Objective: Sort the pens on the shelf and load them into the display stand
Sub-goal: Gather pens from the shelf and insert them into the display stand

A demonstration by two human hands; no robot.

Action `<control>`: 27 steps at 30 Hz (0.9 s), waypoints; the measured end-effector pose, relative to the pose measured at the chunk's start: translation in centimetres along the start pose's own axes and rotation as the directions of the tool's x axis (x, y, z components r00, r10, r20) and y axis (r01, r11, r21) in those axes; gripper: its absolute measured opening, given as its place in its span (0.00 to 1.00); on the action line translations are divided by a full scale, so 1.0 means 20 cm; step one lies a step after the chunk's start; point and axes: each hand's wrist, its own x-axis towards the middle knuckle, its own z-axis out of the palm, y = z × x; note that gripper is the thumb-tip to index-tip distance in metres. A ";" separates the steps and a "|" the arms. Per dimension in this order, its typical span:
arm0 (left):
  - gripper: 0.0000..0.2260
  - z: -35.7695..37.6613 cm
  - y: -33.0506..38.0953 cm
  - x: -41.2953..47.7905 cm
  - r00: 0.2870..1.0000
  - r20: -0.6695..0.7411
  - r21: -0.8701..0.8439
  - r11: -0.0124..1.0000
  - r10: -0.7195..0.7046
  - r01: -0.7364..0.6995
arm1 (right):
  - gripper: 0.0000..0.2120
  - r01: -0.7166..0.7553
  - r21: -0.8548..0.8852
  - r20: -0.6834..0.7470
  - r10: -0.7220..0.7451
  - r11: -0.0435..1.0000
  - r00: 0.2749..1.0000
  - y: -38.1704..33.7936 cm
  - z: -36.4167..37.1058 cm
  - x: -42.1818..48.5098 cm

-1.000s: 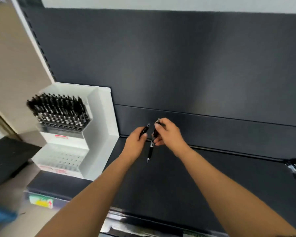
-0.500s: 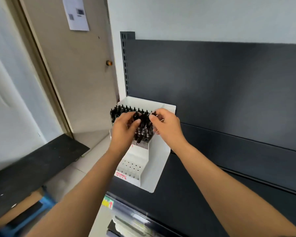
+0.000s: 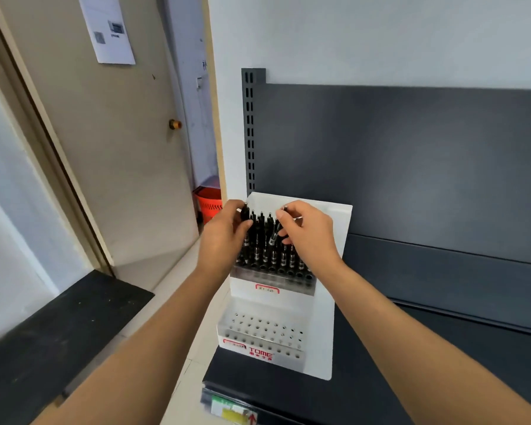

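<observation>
Whereas one second ago both hands held their pens over bare shelf, well right of the stand, the left hand [image 3: 224, 240] and right hand [image 3: 310, 237] are now at the upper tier of the white display stand [image 3: 334, 286], mid-frame; little change over the last half second. Upper tier: packed rows of black pens [image 3: 284, 256], upright, tips down. Lower tier [image 3: 261, 331]: perforated, holes open. Stand sits at the left end of the dark shelf [image 3: 442, 378], against the grey back panel [image 3: 411, 164]. Left of frame: beige door [image 3: 105, 164] with a paper notice [image 3: 111, 29]; orange basket [image 3: 210, 204] just behind the left hand. Standing pens crowd round both held pens. Left fingers curled, gripping a black pen [image 3: 245, 212] near its top, upright at the left edge of the rows. Right thumb and fingers pinch a second pen [image 3: 273, 238], tilted, lower end among the standing pens. Whether either is seated in a hole: cannot tell.
</observation>
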 end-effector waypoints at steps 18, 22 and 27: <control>0.09 0.06 -0.18 0.03 0.980 -0.015 0.362 0.915 0.199 -0.180 | 0.07 0.130 -0.325 0.076 -0.111 0.937 0.991 -0.01 0.15 0.06; 0.07 0.05 -0.17 0.04 0.991 -0.038 0.393 0.914 0.128 -0.103 | 0.07 0.071 -0.244 0.060 -0.058 0.967 0.997 -0.01 0.17 0.07; 0.06 0.06 -0.19 0.06 0.998 0.005 0.336 0.940 0.056 -0.054 | 0.11 0.085 -0.394 0.139 -0.032 0.915 0.990 0.05 0.22 0.06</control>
